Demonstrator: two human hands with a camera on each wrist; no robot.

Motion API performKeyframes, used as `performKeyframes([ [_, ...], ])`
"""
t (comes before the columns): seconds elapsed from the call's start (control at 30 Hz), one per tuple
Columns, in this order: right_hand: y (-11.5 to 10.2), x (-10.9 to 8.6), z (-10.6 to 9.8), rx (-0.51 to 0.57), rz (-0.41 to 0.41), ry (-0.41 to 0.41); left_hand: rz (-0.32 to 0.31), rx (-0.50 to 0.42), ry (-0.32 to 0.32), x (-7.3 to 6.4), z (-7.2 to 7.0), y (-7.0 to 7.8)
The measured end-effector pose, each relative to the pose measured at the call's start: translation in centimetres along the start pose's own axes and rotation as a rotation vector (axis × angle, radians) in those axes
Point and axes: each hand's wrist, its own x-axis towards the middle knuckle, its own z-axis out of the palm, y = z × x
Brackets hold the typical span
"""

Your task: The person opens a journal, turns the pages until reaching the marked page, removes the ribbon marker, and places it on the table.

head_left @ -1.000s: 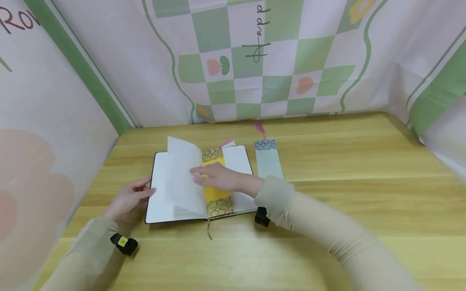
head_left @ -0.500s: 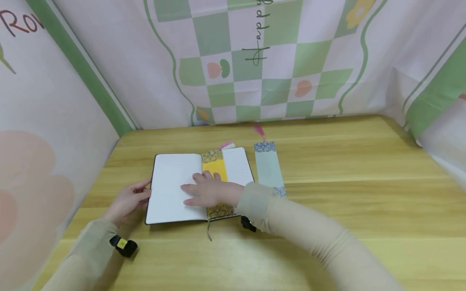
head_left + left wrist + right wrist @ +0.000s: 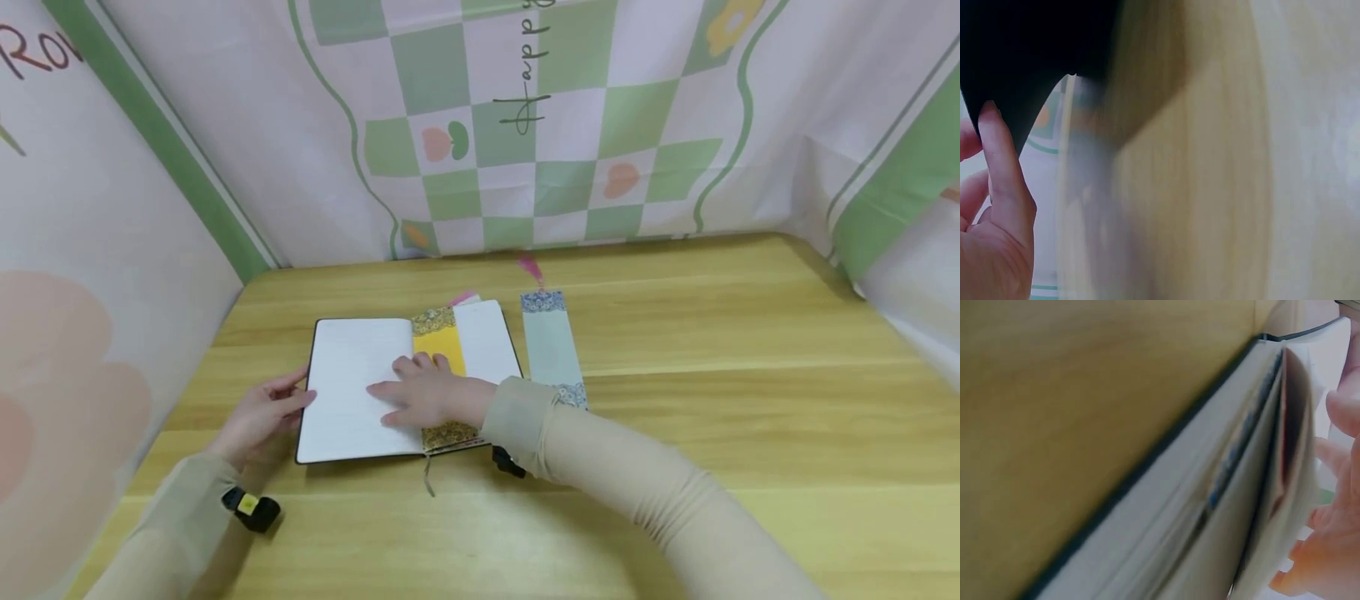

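Note:
An open notebook [image 3: 352, 358] with a black cover lies with blank-looking pages up. My left hand [image 3: 258, 417] pinches its left edge, thumb on top and fingers beneath; in the left wrist view the fingers [image 3: 1004, 162] press against the black cover [image 3: 1029, 44]. My right hand [image 3: 435, 398] rests with spread fingers across the left page and a yellow bookmark [image 3: 438, 343] with patterned ends, which lies along the centre fold. In the right wrist view, that hand [image 3: 1335, 519] is beyond the page edges [image 3: 1147, 519], where a blue-patterned strip and a reddish edge show between leaves.
Right of the notebook lies a pale green bookmark [image 3: 551, 346] with blue patterned ends and a pink tassel [image 3: 530, 268]. A pink and white piece [image 3: 467, 298] sticks out behind the notebook's top edge. A ribbon [image 3: 428, 477] hangs from its spine onto the wooden table [image 3: 675, 375].
A raised leaf came down flat on the left side. My right hand moved slightly down and left, then settled on the pages. The left hand kept its grip on the edge.

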Motion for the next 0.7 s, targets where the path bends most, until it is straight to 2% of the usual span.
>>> performKeyframes([
  [0.07, 0.2, 0.1, -0.2, 0.007, 0.008, 0.044, 0.007, -0.006, 0.005, 0.0, 0.0, -0.1],
  [0.17, 0.9, 0.1, -0.8, 0.080, 0.036, 0.182, 0.021, -0.026, 0.008, 0.1, 0.0, -0.2],
  [0.3, 2.5, -0.2, -2.0, 0.325, 0.122, 0.362, 0.027, -0.049, 0.004, 0.2, -0.1, -0.3],
  [0.4, 4.2, -0.6, -2.8, 0.500, 0.208, 0.434, 0.032, -0.060, 0.002, 0.2, 0.0, -0.3],
  [0.47, 5.3, -0.8, -3.1, 0.601, 0.259, 0.457, 0.037, -0.060, 0.001, 0.2, 0.0, -0.2],
  [0.57, 6.9, -1.0, -3.1, 0.745, 0.331, 0.442, 0.033, -0.051, 0.001, 0.3, 0.0, -0.2],
  [0.7, 8.2, -1.1, -2.9, 0.968, 0.446, 0.322, 0.024, -0.035, -0.002, 0.4, -0.1, -0.1],
])
